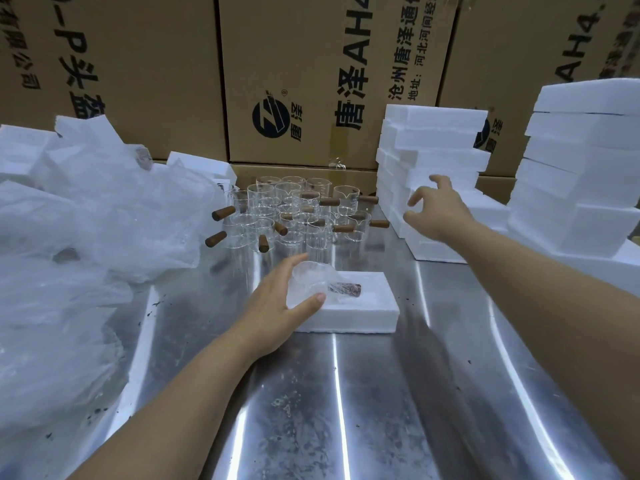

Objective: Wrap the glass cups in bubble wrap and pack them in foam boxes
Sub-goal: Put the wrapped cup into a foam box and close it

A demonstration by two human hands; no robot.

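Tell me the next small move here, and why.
Probably close the right hand on one piece of the foam stack and carry it over as a lid. The wrapped cup already lies in the open foam box, held by the left hand, with nothing covering it. The right hand's spread fingers reach at the stack, gripping nothing.

Lit evenly from overhead, with bright white glare streaks down the scuffed stainless-steel tabletop (381, 427), soft shadows, printed brown cardboard cartons (138, 64) bowed by wide-angle distortion, corners slightly blurred.
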